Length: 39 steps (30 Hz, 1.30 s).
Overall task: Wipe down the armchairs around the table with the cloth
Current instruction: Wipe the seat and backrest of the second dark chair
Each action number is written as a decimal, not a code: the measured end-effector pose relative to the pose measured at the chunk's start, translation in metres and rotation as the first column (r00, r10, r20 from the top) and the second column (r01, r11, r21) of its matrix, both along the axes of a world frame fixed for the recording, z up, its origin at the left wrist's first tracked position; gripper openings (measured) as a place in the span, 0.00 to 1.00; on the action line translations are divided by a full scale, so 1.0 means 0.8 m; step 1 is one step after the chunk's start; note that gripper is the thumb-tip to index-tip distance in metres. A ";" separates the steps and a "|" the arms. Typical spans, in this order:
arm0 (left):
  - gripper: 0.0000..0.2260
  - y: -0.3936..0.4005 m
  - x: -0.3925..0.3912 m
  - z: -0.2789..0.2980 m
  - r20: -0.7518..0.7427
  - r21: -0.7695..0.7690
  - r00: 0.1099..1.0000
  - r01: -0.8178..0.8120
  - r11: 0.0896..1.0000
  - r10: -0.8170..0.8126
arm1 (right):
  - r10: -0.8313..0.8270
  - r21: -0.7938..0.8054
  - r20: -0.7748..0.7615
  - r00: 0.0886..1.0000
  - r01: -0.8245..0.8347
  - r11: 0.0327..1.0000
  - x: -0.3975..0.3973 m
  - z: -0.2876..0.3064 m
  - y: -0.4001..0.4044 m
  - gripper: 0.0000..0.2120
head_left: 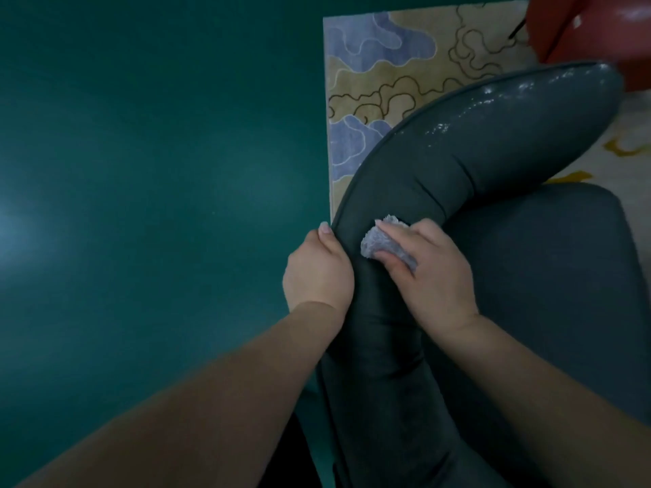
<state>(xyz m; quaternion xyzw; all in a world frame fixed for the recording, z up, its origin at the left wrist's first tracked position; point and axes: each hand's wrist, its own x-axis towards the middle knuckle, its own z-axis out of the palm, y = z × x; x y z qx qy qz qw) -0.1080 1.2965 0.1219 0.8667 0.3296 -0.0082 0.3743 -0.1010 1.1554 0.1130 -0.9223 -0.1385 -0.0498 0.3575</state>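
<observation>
Armchair (440, 191), dark grey, fills the lower right of the scene, its padded, curved backrest sweeping up from the bottom edge and bending right toward the upper corner. Two bare forearms reach in from below. The left hand (317, 269) grips the backrest's outer piped edge, thumb lying up along the seam and fingers curled round behind the padding, out of sight. The right hand (433, 272) sits just beside it on the inner face of the backrest, clutching a bunched pale grey cloth (384, 246) between thumb and fingers and pressing it against the upholstery. The cloth pokes out past the fingertips, touching the padding near the bend.

To the right of the backrest lies the armchair's seat cushion (549, 276), the same dark grey. Further along the curve, the top of the backrest shows bright, glistening patches (503, 100).

Left of the chair spreads a plain dark teal floor (158, 170). Beyond the backrest lies a rug (394, 68) patterned in beige and blue cloud shapes with dark wavy outlines, its straight edge meeting the teal floor. At the far upper right corner, a red object (606, 29) is partly in view, too blurred to identify.
</observation>
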 end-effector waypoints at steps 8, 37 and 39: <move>0.20 0.025 0.002 0.012 -0.113 -0.210 0.944 0.281 0.936 -0.309 | -0.374 0.060 -0.254 0.892 0.401 0.914 -0.012 0.023 0.032 0.19; 0.29 0.072 0.188 0.082 -0.043 -0.215 0.508 0.836 0.504 -0.860 | -0.600 0.349 -0.520 0.608 0.793 0.500 0.032 0.107 0.019 0.11; 0.31 0.064 0.217 0.081 -0.051 -0.225 0.478 0.850 0.476 -0.877 | -0.599 0.336 -0.533 0.597 0.800 0.498 0.042 0.099 0.019 0.11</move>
